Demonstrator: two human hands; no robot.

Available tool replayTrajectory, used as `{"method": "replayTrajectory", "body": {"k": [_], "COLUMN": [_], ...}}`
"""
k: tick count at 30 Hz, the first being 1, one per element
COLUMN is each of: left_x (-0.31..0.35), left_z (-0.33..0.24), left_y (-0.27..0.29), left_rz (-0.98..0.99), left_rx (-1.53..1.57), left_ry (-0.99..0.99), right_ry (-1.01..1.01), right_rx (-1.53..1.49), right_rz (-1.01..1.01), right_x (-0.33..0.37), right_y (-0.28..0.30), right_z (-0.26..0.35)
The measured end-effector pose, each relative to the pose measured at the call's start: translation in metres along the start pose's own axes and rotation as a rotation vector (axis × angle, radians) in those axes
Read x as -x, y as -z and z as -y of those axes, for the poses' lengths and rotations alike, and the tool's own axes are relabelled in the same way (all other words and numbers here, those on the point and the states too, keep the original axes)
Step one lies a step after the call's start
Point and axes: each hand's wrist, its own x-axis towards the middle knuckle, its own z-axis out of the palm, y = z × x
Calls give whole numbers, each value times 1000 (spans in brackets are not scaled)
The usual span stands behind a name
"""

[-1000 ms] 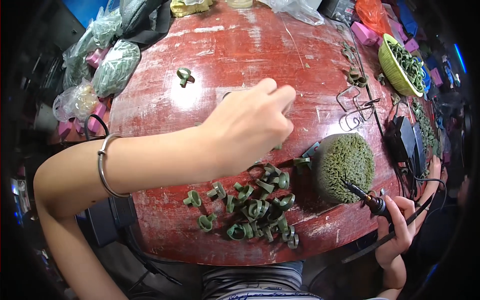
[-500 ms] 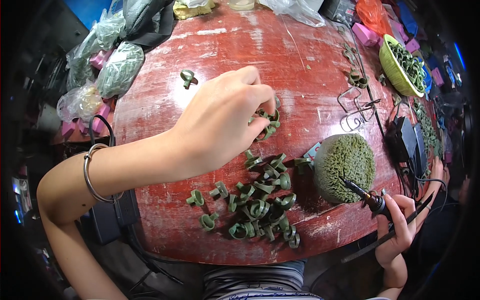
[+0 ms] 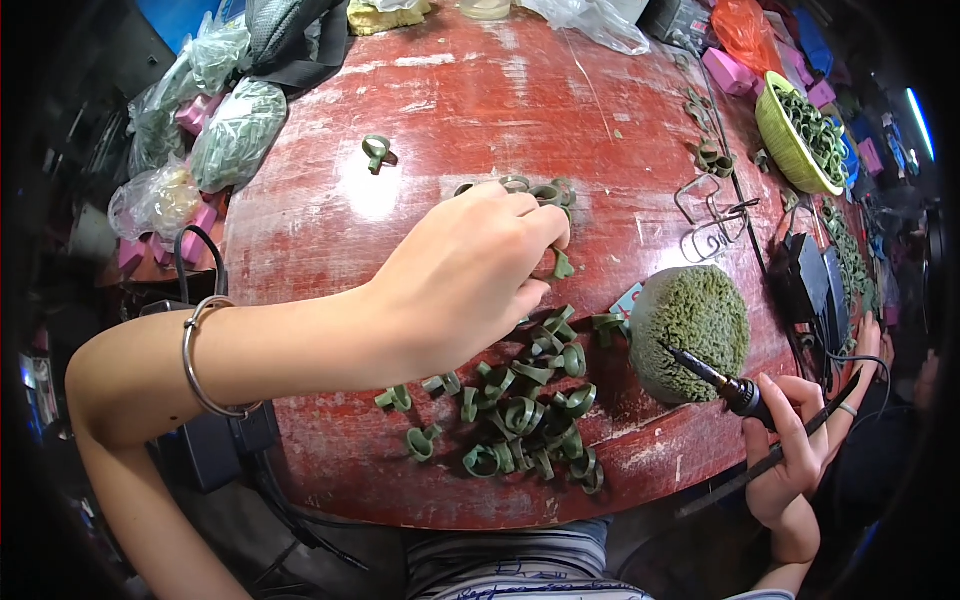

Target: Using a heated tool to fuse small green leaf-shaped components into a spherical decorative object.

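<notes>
My left hand (image 3: pixel 475 265) is over the middle of the red table, fingers curled and closed on a green ring (image 3: pixel 563 265) that shows at the fingertips. Just beyond it lies a cluster of similar rings (image 3: pixel 545 193), partly covered by the hand. Nearer me several more green rings (image 3: pixel 520 415) lie scattered, and a single ring (image 3: pixel 376 150) sits apart at the far left. My right hand (image 3: pixel 785 440) grips a pen-like soldering iron (image 3: pixel 740 393) with a cord. Its dark tip is in front of a round green block (image 3: pixel 705 330) with a crumbly top; contact is unclear.
At the right are a bent wire stand (image 3: pixel 715 220), a dark box with cables (image 3: pixel 805 275) and a yellow-green basket (image 3: pixel 800 140) of green pieces. Another person's hand (image 3: pixel 868 340) is near the right edge. Plastic bags (image 3: pixel 238 138) and pink blocks (image 3: pixel 200 222) lie left.
My left hand has moved nearer me and slightly right, uncovering rings beyond it and covering some nearer ones. The iron's tip has shifted slightly left along the green block.
</notes>
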Motion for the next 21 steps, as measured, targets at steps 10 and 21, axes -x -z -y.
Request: {"method": "replayTrajectory", "body": {"k": [10, 21], "left_x": [23, 27], "left_z": [-32, -44], "left_y": [11, 15], "left_rz": [-26, 6], "left_rx": [276, 203], "left_ry": [26, 27], "right_ry": [-14, -65], "right_rx": [-15, -13], "right_rz": [-12, -4], "right_x": [5, 11], "right_y": [-5, 0], "right_z": [1, 2]}}
